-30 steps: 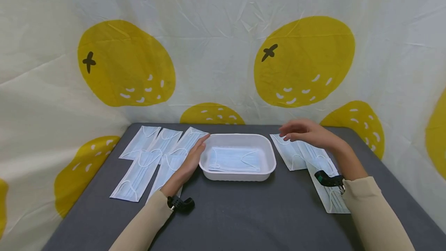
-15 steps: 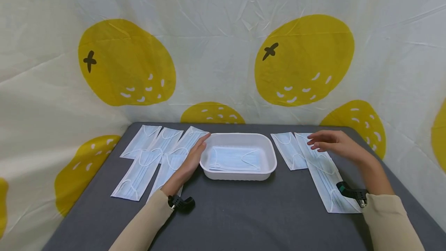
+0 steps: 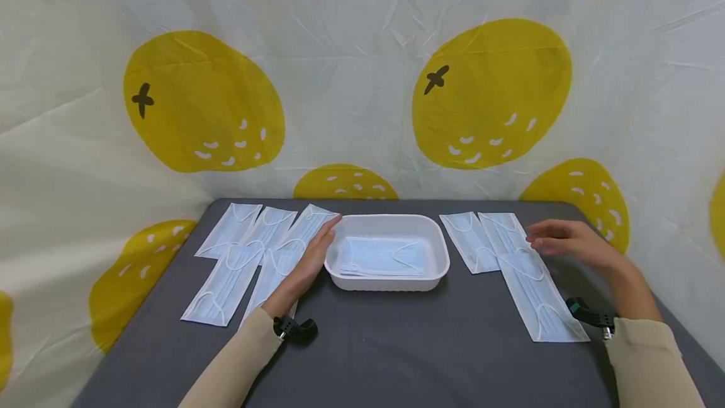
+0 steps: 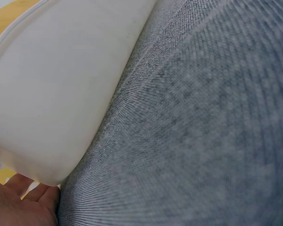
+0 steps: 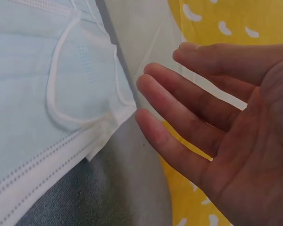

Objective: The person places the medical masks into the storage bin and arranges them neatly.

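Biggest thing by far is the whitish sheet (image 3: 351,80) behind everything, printed with huge yellow fruit. Then there's the dark grey table (image 3: 408,351), its far edge right up by the sheet. A white plastic tray (image 3: 391,284) sits near the middle of that far edge, with at least one pale blue mask (image 3: 382,257) lying flat inside it.

More masks are out on the table: an overlapping bunch, the left masks (image 3: 221,285), running from the far left corner along the left edge, plus the right masks (image 3: 527,269) on the far right corner's side, overlapping too.

As for the hands, the left hand (image 3: 306,263) has its fingers pretty much straight, resting against the tray's left side. The right hand (image 3: 583,244) is relaxed, fingers loosely bent and holding nothing, just beside the right masks. Smallest stuff: black wrist gadgets (image 3: 589,313) and thin white ear loops (image 5: 51,84).
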The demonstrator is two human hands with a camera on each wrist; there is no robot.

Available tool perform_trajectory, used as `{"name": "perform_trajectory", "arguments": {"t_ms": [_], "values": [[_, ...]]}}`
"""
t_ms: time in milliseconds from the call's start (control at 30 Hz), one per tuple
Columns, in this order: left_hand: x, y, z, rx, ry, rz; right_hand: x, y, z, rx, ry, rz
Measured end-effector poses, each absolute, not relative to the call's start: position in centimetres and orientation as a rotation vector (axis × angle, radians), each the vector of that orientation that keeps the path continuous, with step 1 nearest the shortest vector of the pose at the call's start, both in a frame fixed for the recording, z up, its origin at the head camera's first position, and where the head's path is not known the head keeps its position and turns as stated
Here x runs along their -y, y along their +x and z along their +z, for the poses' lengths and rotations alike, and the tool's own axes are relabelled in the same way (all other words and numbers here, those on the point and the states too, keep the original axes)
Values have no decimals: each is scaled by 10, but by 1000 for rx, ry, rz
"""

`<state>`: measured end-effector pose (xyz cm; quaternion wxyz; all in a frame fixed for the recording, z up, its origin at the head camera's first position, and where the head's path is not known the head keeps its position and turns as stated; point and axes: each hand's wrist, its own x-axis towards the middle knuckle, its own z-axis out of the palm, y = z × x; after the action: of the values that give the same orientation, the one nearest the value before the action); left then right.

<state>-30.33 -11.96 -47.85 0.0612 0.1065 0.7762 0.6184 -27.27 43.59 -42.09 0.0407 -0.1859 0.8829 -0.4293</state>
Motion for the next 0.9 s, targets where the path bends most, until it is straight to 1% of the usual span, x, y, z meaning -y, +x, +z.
{"name": "perform_trajectory", "arguments": {"t_ms": [233,700,900], "values": [[119,-305,-478,-2349,329,1870,-449,-274,-432,-2711,-438,-1282],[122,-307,-480,-2341,343,1867,-456,-273,-443,-2688,-420,-1227],[122,-307,-480,-2333,355,1866,-456,-274,-445,-2691,-370,-1184]]}}
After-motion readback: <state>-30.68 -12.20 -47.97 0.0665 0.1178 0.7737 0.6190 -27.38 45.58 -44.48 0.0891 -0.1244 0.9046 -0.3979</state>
